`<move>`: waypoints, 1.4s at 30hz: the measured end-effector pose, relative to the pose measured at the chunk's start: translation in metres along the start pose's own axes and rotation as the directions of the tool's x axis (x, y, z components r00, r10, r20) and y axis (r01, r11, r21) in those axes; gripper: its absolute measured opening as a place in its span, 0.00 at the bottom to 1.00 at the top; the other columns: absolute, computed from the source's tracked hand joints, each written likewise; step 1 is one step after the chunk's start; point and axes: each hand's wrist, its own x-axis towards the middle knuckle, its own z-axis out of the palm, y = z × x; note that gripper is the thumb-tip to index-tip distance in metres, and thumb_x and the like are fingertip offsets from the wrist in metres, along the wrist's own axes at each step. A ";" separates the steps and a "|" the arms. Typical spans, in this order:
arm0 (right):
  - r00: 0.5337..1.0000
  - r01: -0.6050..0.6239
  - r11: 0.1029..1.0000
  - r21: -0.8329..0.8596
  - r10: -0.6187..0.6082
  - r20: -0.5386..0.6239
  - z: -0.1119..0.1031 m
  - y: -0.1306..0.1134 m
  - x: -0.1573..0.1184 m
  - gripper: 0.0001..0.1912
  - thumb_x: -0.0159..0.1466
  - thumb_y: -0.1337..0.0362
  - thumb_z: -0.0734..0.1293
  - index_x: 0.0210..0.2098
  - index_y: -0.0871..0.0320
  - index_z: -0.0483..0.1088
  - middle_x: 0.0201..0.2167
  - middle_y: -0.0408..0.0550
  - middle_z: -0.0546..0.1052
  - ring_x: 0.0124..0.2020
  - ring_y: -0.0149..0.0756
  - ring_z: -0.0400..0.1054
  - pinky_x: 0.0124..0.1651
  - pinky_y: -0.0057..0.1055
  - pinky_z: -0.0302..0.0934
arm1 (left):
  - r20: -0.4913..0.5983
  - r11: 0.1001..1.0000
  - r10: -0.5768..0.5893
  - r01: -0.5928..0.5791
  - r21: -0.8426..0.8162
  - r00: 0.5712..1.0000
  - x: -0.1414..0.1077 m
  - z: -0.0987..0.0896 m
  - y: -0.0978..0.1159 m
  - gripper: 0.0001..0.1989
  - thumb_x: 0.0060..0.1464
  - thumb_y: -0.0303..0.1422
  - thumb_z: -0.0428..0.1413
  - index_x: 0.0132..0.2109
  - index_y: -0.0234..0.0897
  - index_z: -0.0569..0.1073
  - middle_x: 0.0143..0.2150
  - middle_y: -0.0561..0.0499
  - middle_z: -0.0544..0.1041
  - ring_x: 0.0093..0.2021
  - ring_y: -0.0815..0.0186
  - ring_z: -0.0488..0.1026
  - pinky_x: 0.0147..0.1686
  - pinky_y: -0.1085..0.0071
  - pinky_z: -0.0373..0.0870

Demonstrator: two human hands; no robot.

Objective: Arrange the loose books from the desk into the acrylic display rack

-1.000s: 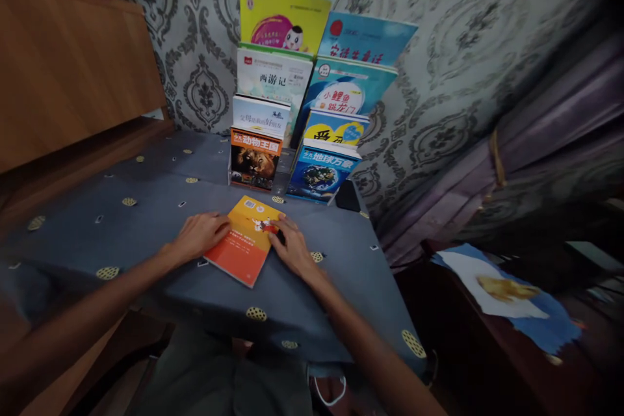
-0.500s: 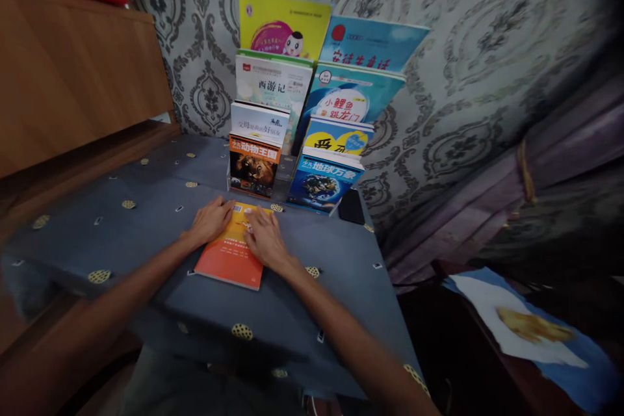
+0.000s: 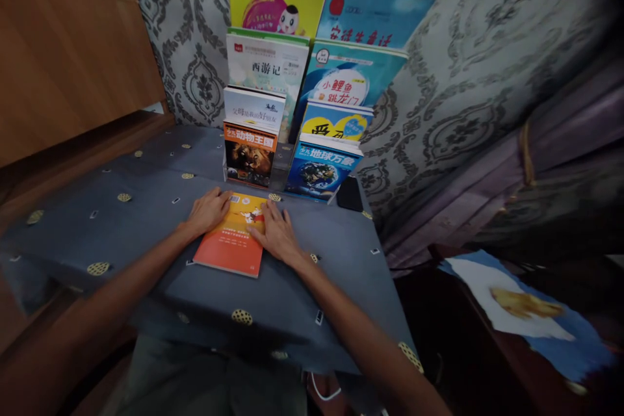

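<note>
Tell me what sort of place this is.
Probably a room in a home, set up as a reading corner: a tiered rack of children's books stands on a cloth-covered table against patterned wallpaper, with a drawn curtain alongside.

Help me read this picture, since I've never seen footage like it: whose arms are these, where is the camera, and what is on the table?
The camera sits on a person's head and looks forward and down, so the two bare arms coming in from the bottom are that person's own. The left hand and the right hand lie flat on an orange book, one at each side; neither grips it. The book lies flat on a table under a grey cloth. Behind it a tiered rack of children's books stands against the patterned wall. A dark phone-like object lies beside the rack.
</note>
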 end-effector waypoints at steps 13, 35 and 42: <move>0.960 0.229 0.972 0.050 -0.234 0.154 0.009 -0.005 -0.063 0.57 0.56 0.35 0.69 0.73 0.60 0.46 0.75 0.67 0.37 0.75 0.57 0.27 0.73 0.59 0.34 | -0.208 0.985 0.051 -0.084 -0.150 0.977 0.007 0.027 -0.016 0.22 0.66 0.35 0.44 0.59 0.37 0.74 0.45 0.42 0.76 0.47 0.55 0.70 0.51 0.60 0.67; 0.983 0.149 0.975 0.168 -0.128 -0.130 0.047 0.002 -0.044 0.41 0.69 0.49 0.64 0.73 0.56 0.46 0.75 0.57 0.41 0.75 0.55 0.34 0.73 0.59 0.41 | 0.364 -0.385 -0.336 0.226 -0.895 0.869 0.017 0.025 -0.036 0.12 0.52 0.18 0.59 0.42 0.32 0.70 0.33 0.48 0.79 0.35 0.66 0.81 0.42 0.69 0.78; 0.991 0.103 0.967 0.235 -0.079 -0.110 0.042 -0.001 -0.044 0.39 0.69 0.48 0.63 0.73 0.54 0.48 0.75 0.54 0.43 0.75 0.51 0.35 0.74 0.55 0.41 | 0.456 -0.421 -0.028 0.403 -0.813 0.890 0.010 0.026 -0.030 0.11 0.52 0.26 0.65 0.42 0.29 0.74 0.35 0.40 0.83 0.34 0.58 0.82 0.34 0.67 0.79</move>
